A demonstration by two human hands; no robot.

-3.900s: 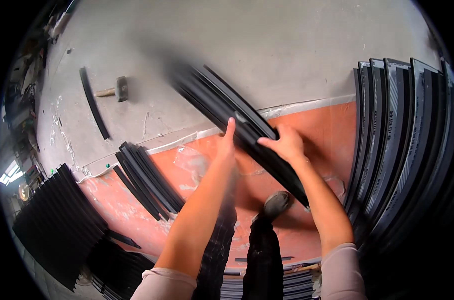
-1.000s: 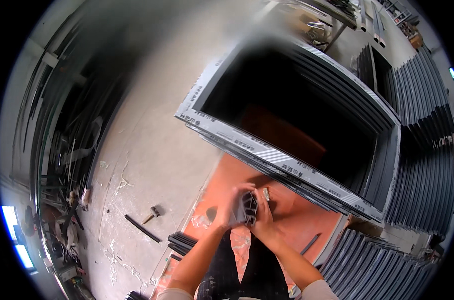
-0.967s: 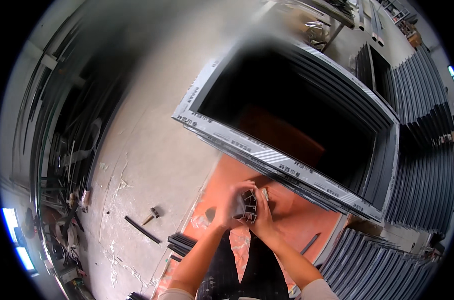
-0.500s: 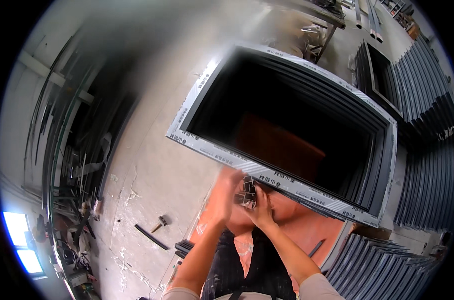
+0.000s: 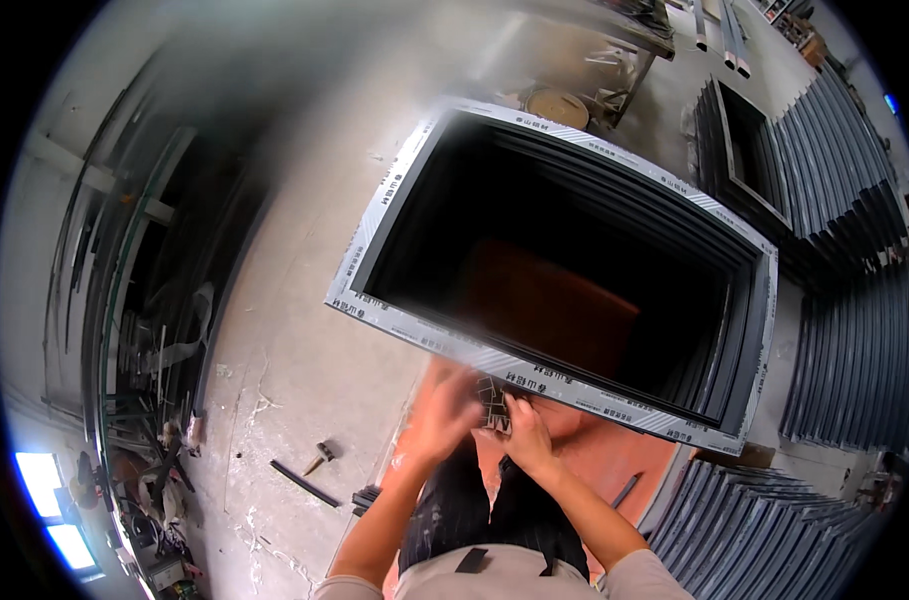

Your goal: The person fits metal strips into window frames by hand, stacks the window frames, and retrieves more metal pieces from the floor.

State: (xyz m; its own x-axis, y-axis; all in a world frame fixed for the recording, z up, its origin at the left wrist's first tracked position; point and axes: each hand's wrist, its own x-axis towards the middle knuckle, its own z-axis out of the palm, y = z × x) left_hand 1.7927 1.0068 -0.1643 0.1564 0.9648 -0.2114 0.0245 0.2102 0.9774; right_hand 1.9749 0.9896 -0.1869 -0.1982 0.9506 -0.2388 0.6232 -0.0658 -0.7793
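A small bundle of dark metal profile pieces (image 5: 492,402), with their hollow ends showing, is held close to my body. It sits at the near edge of a stack of rectangular window-type frames (image 5: 454,350). My right hand (image 5: 527,436) is closed around the bundle's right side, its thumb near the top. At the bundle's left is my left hand (image 5: 440,415), smeared by motion, so its fingers' hold is unclear. The top frame wears white printed film, and its near side passes just beyond both hands.
Orange-red sheeting (image 5: 614,450) lies under the frames and around my legs. On the floor at left are a hammer-like tool (image 5: 320,457) and a dark strip (image 5: 304,484). More stacked profiles (image 5: 764,530) stand at right. A workbench (image 5: 624,35) is at the far side.
My view has shifted slightly, so the frame stack sits a little lower and further left. Both hands remain at the bundle, whose ends show less clearly; the left hand is more blurred.
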